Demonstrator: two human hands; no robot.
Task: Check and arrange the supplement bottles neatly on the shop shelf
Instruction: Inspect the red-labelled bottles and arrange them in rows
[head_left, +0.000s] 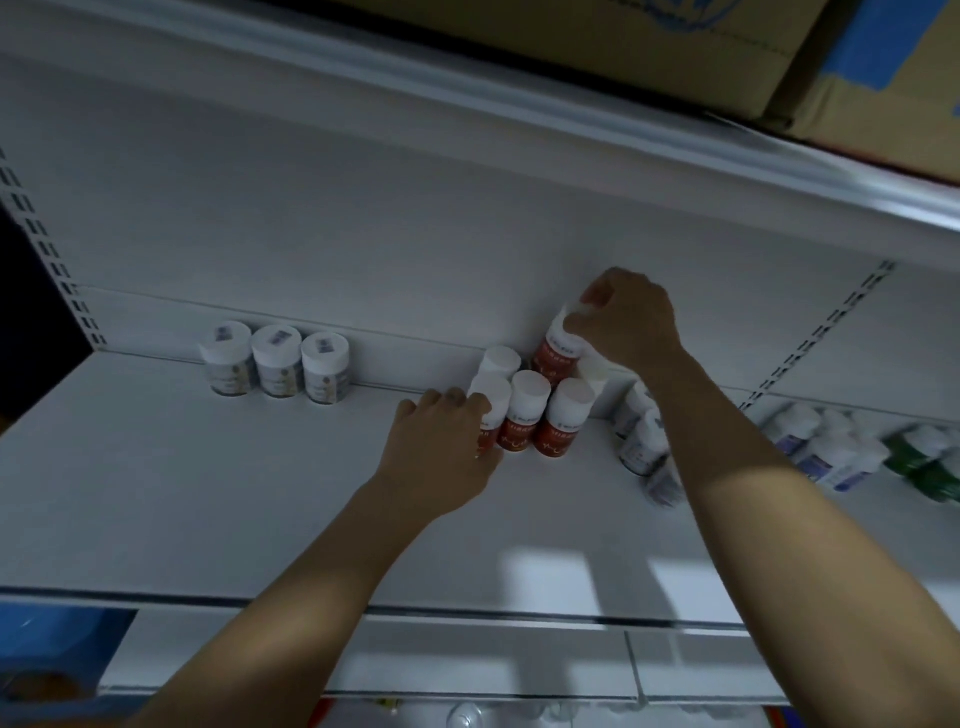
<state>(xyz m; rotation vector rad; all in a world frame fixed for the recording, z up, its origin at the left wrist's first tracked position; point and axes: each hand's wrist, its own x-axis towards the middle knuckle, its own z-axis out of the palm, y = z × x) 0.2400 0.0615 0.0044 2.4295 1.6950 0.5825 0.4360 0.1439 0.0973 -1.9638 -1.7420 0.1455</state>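
Logging from head cam, sole view. Right hand (623, 325) clasps the white cap of a raised red bottle (555, 358), held tilted over the back of the red cluster (530, 410); not yet seated. Left hand (441, 447) wraps the front-left red bottle (493, 410), thumb at its front.

Est. progress: partway.
- Done, apparently: three pale jars (275, 364) in a tidy row at back-left of shelf (208, 493); red cluster approx. squared, bottles touching.
- Left to do: grey-label bottles (641, 441) behind right forearm look tipped/jumbled.
- Purple-label bottles (831, 454) & green bottles (924, 460), far right: too blurred to judge.
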